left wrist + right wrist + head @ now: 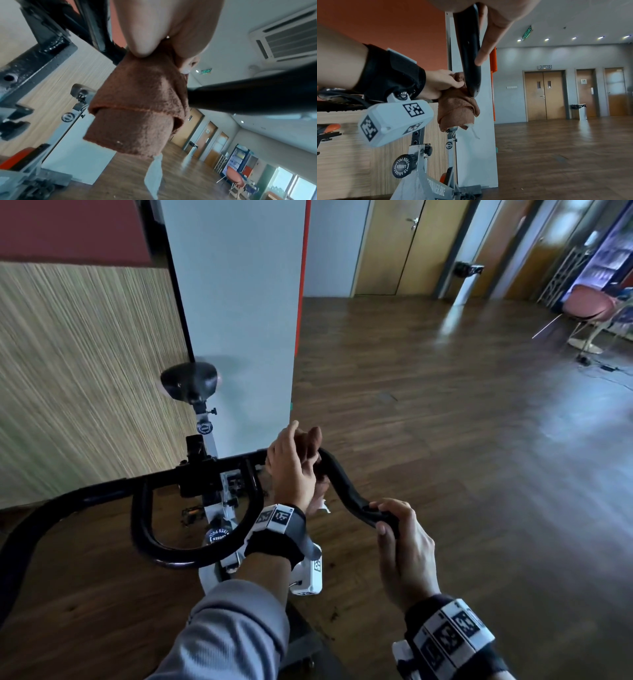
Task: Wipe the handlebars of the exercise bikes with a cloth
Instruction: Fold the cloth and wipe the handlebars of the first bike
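A black handlebar of a white exercise bike runs across the head view. My left hand grips a brown cloth wrapped around the right branch of the bar. The cloth hangs below the bar with a white tag dangling. My right hand holds the near end of the same bar, thumb on top. In the head view the cloth is mostly hidden by the left hand.
A black saddle stands behind the bar, beside a white pillar and a wood-panelled wall. Open wooden floor spreads to the right, with a pink chair, a bin and doors at the far side.
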